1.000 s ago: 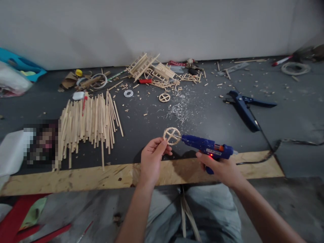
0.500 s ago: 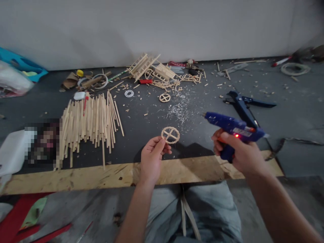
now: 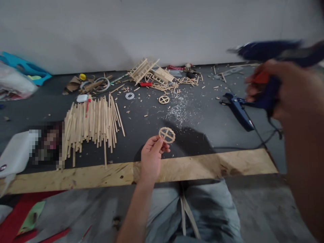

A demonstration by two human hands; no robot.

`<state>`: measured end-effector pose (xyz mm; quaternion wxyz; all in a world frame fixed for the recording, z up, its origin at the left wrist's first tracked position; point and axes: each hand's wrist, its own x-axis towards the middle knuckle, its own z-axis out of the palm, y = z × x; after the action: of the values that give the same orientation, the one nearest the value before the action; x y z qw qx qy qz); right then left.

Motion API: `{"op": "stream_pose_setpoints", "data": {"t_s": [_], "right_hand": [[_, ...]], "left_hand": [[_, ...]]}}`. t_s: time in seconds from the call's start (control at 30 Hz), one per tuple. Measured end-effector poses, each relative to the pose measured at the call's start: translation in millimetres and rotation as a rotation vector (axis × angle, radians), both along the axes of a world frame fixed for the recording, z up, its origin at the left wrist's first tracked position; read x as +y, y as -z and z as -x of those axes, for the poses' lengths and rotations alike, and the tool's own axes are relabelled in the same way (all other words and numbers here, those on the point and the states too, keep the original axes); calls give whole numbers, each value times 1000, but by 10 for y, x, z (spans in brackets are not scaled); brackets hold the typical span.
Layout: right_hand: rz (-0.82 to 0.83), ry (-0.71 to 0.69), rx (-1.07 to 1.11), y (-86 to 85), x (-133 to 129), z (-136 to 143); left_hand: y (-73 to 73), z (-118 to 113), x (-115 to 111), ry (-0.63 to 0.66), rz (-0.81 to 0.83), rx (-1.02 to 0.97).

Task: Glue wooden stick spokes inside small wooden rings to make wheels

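Between the thumb and fingers of my left hand [image 3: 152, 155] is a small wooden spoked wheel [image 3: 170, 136], pinched at its left rim above the front of the table. My right hand [image 3: 283, 84], raised high at the right, grips a blue glue gun [image 3: 268, 50] with an orange trigger. Its nozzle points left, and the gun is blurred by motion. A second wooden wheel [image 3: 164, 99] lies flat on the table beyond the first. Below the gun rests a blue-handled cutter [image 3: 239, 113], partly covered by my right hand and the gun.
Many thin wooden sticks [image 3: 92, 126] lie in a pile at the left. Small wooden models [image 3: 152, 72] stand by the wall among scraps. White glue strings [image 3: 180, 109] litter the middle. A white ring [image 3: 130, 96] and a white device [image 3: 15, 152] lie on the left side.
My right hand has lifted the glue gun up and to the right, away from the wheel. The wheel in my left hand has tilted and shifted slightly left.
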<state>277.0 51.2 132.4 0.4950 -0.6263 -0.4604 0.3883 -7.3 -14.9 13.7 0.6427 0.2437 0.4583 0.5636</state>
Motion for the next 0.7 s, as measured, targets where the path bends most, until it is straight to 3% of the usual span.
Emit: {"op": "stream_pose_setpoints", "data": {"t_s": [0.07, 0.23, 0.33, 0.7], "right_hand": [[67, 63, 68, 153, 107, 120], [386, -140, 109, 682, 311, 310], [499, -175, 198, 872, 347, 299], [282, -40, -114, 712, 31, 46]], "left_hand": [[1, -3, -4, -8, -2, 7], [-4, -6, -18, -10, 8, 7], [4, -2, -26, -9, 5, 13], [28, -8, -43, -6, -35, 36]]}}
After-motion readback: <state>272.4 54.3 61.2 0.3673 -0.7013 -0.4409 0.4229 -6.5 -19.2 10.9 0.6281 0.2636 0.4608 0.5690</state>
